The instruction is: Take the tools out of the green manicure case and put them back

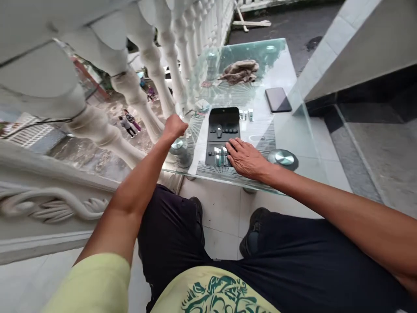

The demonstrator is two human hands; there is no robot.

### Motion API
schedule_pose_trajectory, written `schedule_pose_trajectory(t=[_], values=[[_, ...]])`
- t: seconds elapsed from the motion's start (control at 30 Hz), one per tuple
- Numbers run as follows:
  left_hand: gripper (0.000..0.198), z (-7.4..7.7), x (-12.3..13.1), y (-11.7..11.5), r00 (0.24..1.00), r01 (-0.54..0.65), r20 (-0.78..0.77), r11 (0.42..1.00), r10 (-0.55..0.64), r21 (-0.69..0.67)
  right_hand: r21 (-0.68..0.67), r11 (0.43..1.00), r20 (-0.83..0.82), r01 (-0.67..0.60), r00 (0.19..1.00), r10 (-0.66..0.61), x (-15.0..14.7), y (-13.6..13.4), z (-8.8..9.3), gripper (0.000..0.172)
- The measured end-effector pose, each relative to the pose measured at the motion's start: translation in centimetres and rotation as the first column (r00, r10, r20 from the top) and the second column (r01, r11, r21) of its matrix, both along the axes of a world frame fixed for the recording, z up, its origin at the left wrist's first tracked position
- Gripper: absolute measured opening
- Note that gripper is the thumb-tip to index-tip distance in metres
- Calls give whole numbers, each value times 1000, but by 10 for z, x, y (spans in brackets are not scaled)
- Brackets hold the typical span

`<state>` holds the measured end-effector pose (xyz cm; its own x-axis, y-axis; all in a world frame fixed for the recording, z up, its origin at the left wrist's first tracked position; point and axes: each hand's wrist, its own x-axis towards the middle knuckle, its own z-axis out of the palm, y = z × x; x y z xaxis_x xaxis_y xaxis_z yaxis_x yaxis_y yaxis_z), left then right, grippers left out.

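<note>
On the glass table lies an unfolded black case [223, 114] with small metal tools in its lower part, like a manicure set. My right hand [246, 158] rests on the right edge of its lower half, fingers stretched out. To the left of the case, my left hand [176, 127] is closed above the table by the railing. A thin, dark, pointed tool [188, 112] sticks out of its fist; its exact kind is too small to make out. Several small shiny metal pieces [250, 114] lie to the right of the case's upper part.
The glass table [312, 148] also carries a phone-like dark tablet [278, 100], a crumpled brown cloth [240, 71] and a round metal disc [282, 157]. A white baluster railing [143, 43] borders the left side. Some people [129, 121] are below, beyond it.
</note>
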<state>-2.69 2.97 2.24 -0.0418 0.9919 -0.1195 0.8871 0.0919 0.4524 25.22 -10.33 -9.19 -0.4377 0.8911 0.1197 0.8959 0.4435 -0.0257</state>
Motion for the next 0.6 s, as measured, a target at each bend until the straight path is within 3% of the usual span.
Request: schedule_pose_trajectory(t=[0.1, 0.2, 0.4, 0.6], values=[[23, 11, 16, -32, 996, 92, 2, 996, -92, -19, -3, 1000, 10, -19, 1000, 19, 0, 0, 6, 71], [23, 11, 30, -67, 982, 187, -2, 980, -187, -61, -4, 1000, 31, -9, 999, 9, -1, 2, 10, 70], [27, -17, 60, -123, 963, 223, -134, 972, -232, -76, -15, 1000, 52, 9, 999, -8, -5, -1, 17, 69], [23, -45, 79, -151, 946, 203, -252, 979, -202, -22, 4, 1000, 67, 0, 998, 0, -5, 0, 15, 69]])
